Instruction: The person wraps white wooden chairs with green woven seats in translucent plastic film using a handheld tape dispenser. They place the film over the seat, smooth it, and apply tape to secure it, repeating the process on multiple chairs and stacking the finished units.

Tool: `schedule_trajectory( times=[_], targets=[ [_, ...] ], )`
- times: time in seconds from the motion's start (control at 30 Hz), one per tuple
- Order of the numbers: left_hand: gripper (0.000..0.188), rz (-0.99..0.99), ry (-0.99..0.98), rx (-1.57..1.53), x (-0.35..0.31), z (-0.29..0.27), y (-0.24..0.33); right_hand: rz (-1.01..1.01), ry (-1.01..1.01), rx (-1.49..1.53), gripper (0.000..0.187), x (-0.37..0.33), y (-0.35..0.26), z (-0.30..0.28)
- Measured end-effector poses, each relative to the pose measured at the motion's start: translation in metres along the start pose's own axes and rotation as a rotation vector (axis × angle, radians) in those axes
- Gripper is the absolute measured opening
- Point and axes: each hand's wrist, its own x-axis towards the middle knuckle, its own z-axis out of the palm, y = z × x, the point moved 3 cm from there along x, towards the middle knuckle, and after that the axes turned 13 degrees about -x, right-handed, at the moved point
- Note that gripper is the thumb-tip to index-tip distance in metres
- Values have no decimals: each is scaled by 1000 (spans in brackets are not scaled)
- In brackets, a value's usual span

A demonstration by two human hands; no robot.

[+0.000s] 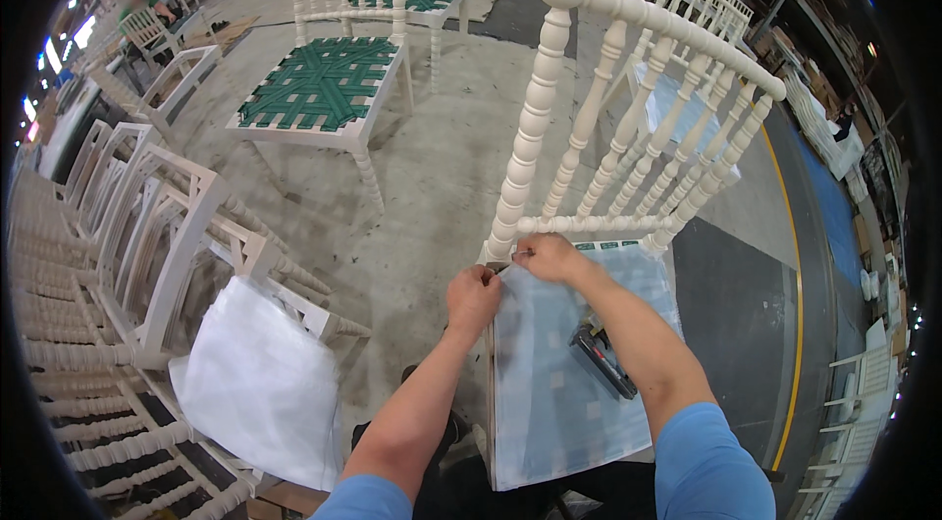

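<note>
A thin white fabric sheet (549, 402) lies over the seat of a white chair with a turned spindle back (523, 142). Green webbing (610, 245) peeks out along the seat's rear edge. At the rear left corner, beside the back post, my left hand (473, 299) is closed with its fingertips pinching the sheet's edge. Just to its right, my right hand (551, 258) is also closed, pinching the sheet near the foot of the post. What lies between the fingertips is partly hidden. A dark staple gun (602, 359) rests on the sheet, under my right forearm.
Left of me, a stack of white fabric sheets (257, 373) lies on piled chair frames (182, 245). Ahead stands a chair with a green webbed seat (316, 83), with another behind it. A chair with a covered seat (677, 108) stands beyond mine. Far left, a person sits.
</note>
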Motion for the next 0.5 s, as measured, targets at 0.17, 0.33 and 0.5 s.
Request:
schedule_trajectory(
  times=[0.17,0.33,0.5],
  targets=[
    [26,-37,29,53,1,1,4,27,17,-10,27,9,0,9],
    [21,34,52,140,-1,10,8,67,168,45,20,0,7,18],
    [15,272,103,250,-2,19,-7,75,423,79,19,-3,-4,24]
  ],
)
